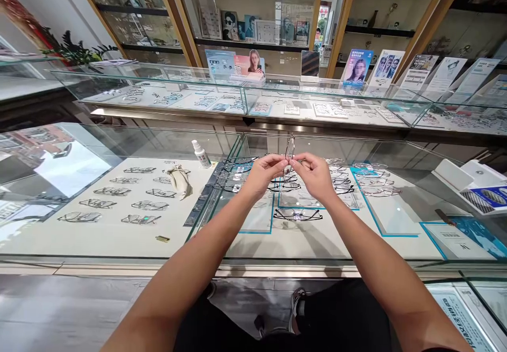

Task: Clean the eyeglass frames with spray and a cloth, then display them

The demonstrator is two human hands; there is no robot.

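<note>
Between my two hands, above the glass display case [222,244], a thin-framed pair of glasses [292,143] is held up on edge. My left hand [266,172] pinches it from the left with thumb and fingertips. From the right, my right hand [312,173] grips the same pair, its thumb close to the left one. My fingers cover part of the frame. Below the hands lie several pairs of glasses in rows, among them a dark-rimmed pair [298,215] nearest me.
A white spray bottle [202,154] and a beige cloth [180,180] are on the left, beside rows of glasses [113,191]. A small gold-coloured piece [162,239] lies nearer me. White boxes [475,183] stand at the right. Behind runs another glass showcase [214,91] with upright cards.
</note>
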